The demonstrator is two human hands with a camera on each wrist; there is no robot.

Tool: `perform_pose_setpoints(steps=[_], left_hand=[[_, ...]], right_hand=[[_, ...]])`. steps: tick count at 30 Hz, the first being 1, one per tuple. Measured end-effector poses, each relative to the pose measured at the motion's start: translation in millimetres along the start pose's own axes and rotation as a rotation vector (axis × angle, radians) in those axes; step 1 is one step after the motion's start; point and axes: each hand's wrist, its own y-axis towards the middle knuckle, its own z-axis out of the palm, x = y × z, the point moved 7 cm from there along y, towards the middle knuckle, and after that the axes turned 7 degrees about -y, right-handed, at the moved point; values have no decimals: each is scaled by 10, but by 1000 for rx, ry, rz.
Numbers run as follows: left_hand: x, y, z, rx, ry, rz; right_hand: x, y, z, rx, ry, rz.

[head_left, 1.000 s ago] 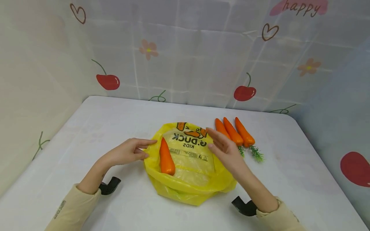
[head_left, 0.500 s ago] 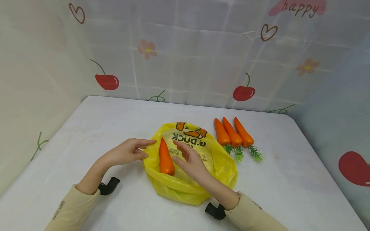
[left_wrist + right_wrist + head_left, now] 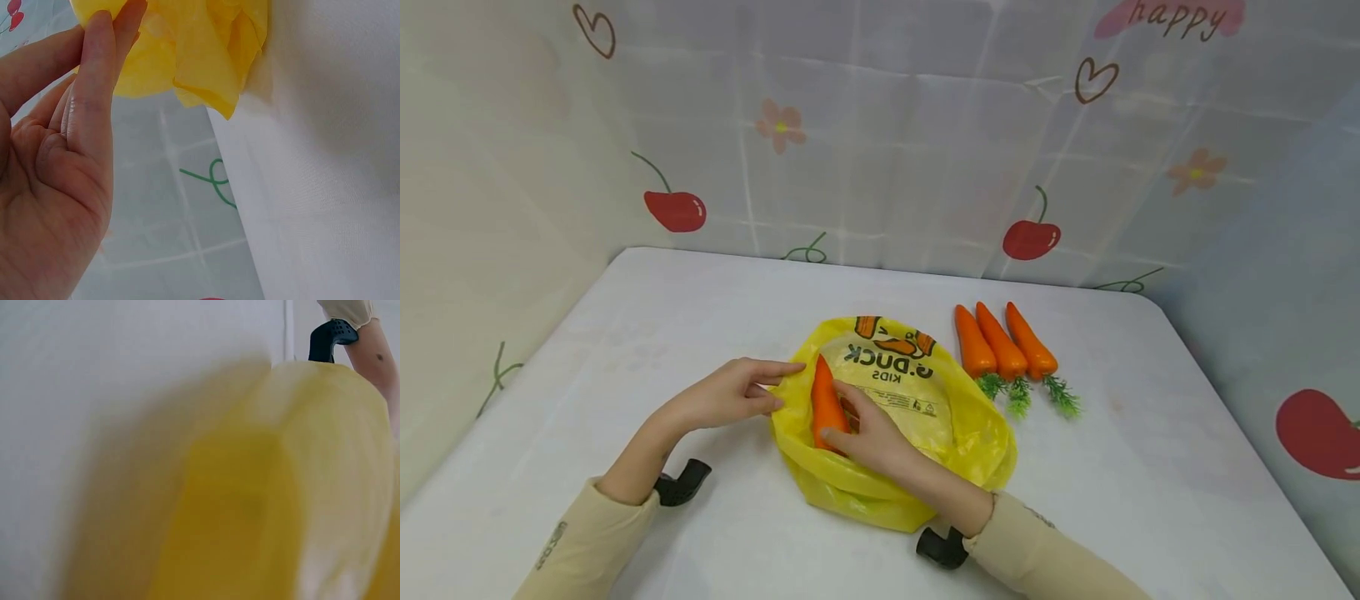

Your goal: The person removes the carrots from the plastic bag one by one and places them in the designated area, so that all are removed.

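Observation:
A yellow plastic bag (image 3: 985,425) with a printed duck lies with its mouth spread wide on the white table. Inside, near its left rim, is an orange carrot (image 3: 827,408), tip pointing away. My right hand (image 3: 880,437) reaches over the near rim and grips this carrot, thumb on the near side and fingers along its right. My left hand (image 3: 722,393) pinches the bag's left rim; in the left wrist view the fingers (image 3: 97,69) meet at the yellow plastic (image 3: 206,56). Blurred yellow plastic (image 3: 237,512) fills much of the right wrist view, hiding the right hand.
Behind and right of the bag, three carrots (image 3: 1002,346) with green tops (image 3: 1019,397) lie side by side. The white table (image 3: 1150,467) ends at a patterned curtain (image 3: 880,167) at the back. Each wrist carries a black mount (image 3: 683,483).
My right hand has moved left from above the bag's right side, into its mouth, and taken hold of the carrot inside. The left hand has stayed at the rim.

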Motion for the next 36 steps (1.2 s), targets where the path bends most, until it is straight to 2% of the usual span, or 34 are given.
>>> perform_pose_setpoints(steps=[6, 10, 15, 19, 23, 26, 31, 36], left_hand=[[-28, -1, 4, 8, -5, 9], [-47, 4, 6, 12, 5, 21], [-54, 7, 3, 12, 11, 25], [-47, 1, 1, 10, 11, 24], [-31, -7, -1, 5, 12, 17], [-26, -9, 1, 0, 19, 15], [-21, -16, 6, -12, 23, 3], [-32, -12, 1, -8, 17, 12]], right_hand=[[13, 19, 67, 34, -219, -31], [24, 20, 79, 31, -247, -35], [8, 31, 70, 5, -227, -26], [-38, 40, 73, 22, -85, 31], [-73, 39, 81, 54, 166, 117], [-78, 28, 74, 66, 313, 156], [-81, 16, 57, 86, 463, 170], [-106, 14, 28, 90, 545, 181]])
